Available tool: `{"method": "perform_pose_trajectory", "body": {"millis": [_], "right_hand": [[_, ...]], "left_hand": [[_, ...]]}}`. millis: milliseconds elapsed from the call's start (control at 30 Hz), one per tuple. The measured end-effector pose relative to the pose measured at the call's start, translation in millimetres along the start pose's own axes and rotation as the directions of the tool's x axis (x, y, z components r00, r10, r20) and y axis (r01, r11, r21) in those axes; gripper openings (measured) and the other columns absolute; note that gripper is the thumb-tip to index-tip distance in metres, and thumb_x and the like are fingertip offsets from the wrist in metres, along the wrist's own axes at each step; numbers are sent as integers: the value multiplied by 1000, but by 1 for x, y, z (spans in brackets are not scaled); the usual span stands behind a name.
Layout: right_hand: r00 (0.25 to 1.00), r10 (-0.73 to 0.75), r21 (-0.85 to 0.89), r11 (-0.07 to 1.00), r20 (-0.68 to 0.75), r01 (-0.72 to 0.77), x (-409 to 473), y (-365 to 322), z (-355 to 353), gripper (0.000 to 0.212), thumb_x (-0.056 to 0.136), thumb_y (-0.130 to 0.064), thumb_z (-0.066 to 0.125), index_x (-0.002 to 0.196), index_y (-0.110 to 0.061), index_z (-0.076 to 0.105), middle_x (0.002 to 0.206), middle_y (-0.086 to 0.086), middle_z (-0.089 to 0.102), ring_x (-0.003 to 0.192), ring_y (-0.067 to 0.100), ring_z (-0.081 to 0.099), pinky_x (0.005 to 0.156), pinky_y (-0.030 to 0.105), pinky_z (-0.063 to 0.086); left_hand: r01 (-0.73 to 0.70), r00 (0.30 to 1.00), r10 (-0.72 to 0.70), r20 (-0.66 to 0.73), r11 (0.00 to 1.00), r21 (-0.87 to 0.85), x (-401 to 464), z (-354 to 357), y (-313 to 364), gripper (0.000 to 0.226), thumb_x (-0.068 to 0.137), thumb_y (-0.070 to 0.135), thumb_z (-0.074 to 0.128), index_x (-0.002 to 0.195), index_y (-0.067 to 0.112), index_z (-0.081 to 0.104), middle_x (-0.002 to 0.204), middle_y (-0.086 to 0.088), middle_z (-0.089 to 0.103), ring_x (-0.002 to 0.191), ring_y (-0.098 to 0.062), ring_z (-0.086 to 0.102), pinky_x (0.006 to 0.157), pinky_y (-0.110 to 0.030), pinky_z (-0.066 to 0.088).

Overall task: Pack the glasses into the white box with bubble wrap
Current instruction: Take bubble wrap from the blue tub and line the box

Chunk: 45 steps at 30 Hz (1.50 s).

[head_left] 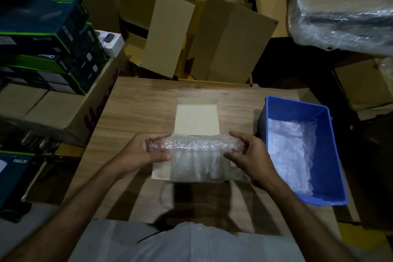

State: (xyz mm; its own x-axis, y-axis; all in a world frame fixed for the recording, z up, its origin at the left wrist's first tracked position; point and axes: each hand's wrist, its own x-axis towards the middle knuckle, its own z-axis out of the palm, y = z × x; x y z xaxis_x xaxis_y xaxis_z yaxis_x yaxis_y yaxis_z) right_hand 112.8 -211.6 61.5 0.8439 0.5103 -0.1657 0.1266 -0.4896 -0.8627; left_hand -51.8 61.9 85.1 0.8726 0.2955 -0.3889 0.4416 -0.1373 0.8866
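I see a roll of bubble wrap (pixel 196 144) held level just above the open white box (pixel 196 119) in the middle of the wooden table (pixel 140 100); whatever it wraps is too blurred for me to make out. My left hand (pixel 144 151) grips one end and my right hand (pixel 248 151) the other, fingers curled round it. A blue bin (pixel 331 155) with more bubble wrap stands just right of the box.

The open box (pixel 196 121) lies mid-table (pixel 138 100), a bubble-wrap roll (pixel 197 144) over its near part; the bin (pixel 327 155) sits at the right edge, wrap sheets (pixel 291 151) inside.
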Motion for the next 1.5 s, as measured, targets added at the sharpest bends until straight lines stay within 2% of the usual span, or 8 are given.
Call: {"method": "perform_pose_trajectory", "body": {"millis": [167,300,500,600,733,1100,1233,1500], "right_hand": [[989,-135,-331,932,57,146,12,2,-14,15,74,-42,84,70,-36,71,71,-13,63,76,11,63,64,30,51],[960,-66,-124,987,272,103,10,-17,-37,19,85,-25,81,93,-9,74,92,2,62,93,17,61,86,32,52],[892,-90,282,958,442,-43,16,-57,-47,22,90,-17,75,100,2,70,92,16,77,80,25,74,74,30,58],[880,-36,472,854,475,-220,26,-63,-38,46,80,-37,82,113,-8,71,103,7,77,94,20,73,86,33,54],[805,-4,787,214,593,-579,10,-31,-9,91,72,-71,75,136,-7,63,140,20,60,129,37,58,117,56,34],[809,-184,829,121,559,-546,-15,1,31,123,57,-73,84,153,-9,41,152,16,45,127,29,53,106,35,47],[808,-88,782,329,583,-529,-14,-2,33,104,61,-54,92,142,-8,47,144,18,57,120,26,62,98,32,54],[965,67,504,842,254,-192,-7,-30,50,40,80,-13,86,111,-21,63,118,6,70,106,21,72,90,32,60]], "left_hand": [[-58,953,186,-239,887,458,11,8,-3,18,72,32,90,76,22,75,81,3,69,75,-12,65,68,-29,52],[-97,983,167,-78,828,553,4,-2,4,18,73,39,88,81,31,74,127,20,58,125,-6,47,94,-26,46],[-88,840,-118,530,934,346,-5,1,57,57,75,23,89,126,29,65,124,10,70,114,-8,67,92,-34,59],[-75,888,9,459,989,125,4,29,69,38,90,18,74,126,16,62,115,-2,75,103,-17,73,83,-31,59],[-111,977,123,172,991,-79,7,43,56,31,88,12,76,113,-3,65,108,-19,73,96,-32,69,86,-46,58],[52,994,-98,-44,803,-594,-7,72,19,41,94,18,69,131,5,60,125,-24,68,111,-39,67,100,-57,51],[48,992,-111,-66,793,-607,-5,65,21,22,99,15,61,121,10,62,103,6,79,94,-3,74,77,-22,60],[60,989,-117,-93,880,-472,-3,60,11,71,68,38,90,130,19,58,123,-4,73,110,-12,70,86,-26,58]]}}
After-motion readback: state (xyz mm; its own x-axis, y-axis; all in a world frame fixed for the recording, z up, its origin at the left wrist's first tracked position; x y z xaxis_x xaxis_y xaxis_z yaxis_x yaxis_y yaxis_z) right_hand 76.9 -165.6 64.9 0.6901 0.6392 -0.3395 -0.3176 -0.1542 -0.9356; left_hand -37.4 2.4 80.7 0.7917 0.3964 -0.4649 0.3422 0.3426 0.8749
